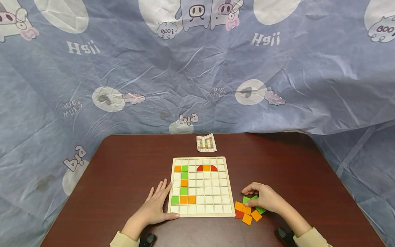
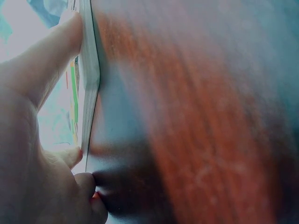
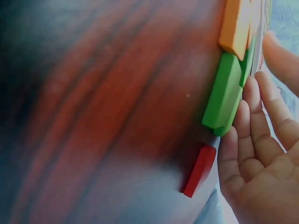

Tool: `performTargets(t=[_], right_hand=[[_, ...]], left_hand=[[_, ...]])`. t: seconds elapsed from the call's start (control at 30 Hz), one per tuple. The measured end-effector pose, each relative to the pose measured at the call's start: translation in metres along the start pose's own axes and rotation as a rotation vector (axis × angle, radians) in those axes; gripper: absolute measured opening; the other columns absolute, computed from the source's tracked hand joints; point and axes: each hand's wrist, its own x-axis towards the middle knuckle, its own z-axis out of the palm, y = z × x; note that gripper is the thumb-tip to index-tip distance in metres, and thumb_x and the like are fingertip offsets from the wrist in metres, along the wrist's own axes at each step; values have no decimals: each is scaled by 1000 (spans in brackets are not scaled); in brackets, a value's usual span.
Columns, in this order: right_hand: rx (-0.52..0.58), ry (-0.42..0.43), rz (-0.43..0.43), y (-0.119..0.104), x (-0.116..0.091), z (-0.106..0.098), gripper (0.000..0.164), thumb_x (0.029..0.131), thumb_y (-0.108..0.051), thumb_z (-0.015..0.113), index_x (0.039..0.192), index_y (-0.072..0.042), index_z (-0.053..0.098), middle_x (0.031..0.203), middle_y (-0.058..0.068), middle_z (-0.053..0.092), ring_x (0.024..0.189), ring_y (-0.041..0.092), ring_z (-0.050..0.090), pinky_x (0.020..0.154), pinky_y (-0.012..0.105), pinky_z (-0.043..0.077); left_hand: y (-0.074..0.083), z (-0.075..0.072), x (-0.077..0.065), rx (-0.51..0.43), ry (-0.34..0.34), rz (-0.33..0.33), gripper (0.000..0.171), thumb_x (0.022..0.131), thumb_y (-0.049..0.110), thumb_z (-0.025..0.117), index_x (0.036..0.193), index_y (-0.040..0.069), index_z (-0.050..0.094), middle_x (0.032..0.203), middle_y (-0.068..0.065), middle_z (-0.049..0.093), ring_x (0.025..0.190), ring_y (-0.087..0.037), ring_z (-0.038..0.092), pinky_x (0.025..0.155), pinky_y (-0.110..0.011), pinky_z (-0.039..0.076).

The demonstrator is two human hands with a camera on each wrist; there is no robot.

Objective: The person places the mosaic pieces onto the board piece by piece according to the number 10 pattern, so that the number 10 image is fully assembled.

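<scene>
A cream grid board (image 1: 204,209) lies flat on the table, with orange, green and red tiles in some cells. Along its left edge rests my left hand (image 1: 155,207), fingers spread and thumb at the near-left corner. The left wrist view shows the thumb and fingertips against the board's side (image 2: 88,74). Over a loose pile of tiles (image 1: 247,219) right of the board, my right hand (image 1: 266,198) hovers with bent fingers, thumb apart from them. Green (image 3: 224,93), orange (image 3: 233,25) and red (image 3: 200,170) tiles lie near its fingers in the right wrist view; none is visibly held.
Behind the board lies a small patterned card (image 1: 206,143) with a coloured grid. The dark red-brown table (image 1: 132,161) ends at a blue printed cloth (image 1: 197,68) at the back. Dark devices (image 1: 285,236) sit at both wrists.
</scene>
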Motion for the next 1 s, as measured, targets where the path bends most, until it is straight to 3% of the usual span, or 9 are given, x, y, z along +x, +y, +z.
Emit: performTargets(t=[0.4,0.63,0.83,1.0], right_hand=[[-74,-16,16,-5,1,4,32,72,-16,87,98,-12,68,91,-3,61,83,10,55,72,23,51],[-94,3,61,-8,3,5,32,72,-17,87,96,-11,68,87,-3,61,81,12,54,68,22,49],[-68,12,85,-9,4,5,30,71,-14,87,91,-9,67,82,-1,59,77,14,52,64,22,47],[-44,-22,74,-11,7,4,20,74,-11,85,83,-11,67,74,-3,60,68,11,55,60,21,49]], left_hand=[[-5,4,3,19,-42,-66,115,73,64,76,158,11,20,165,-15,13,154,-31,10,120,-60,7],[-5,2,3,4,-11,-12,116,73,67,74,157,8,22,163,-21,17,152,-37,14,118,-64,10],[-6,4,4,22,-7,-33,115,72,66,75,158,10,23,165,-16,15,153,-33,14,119,-62,10],[0,-1,1,-11,-16,-18,114,72,62,77,156,6,24,163,-22,17,151,-40,16,117,-66,10]])
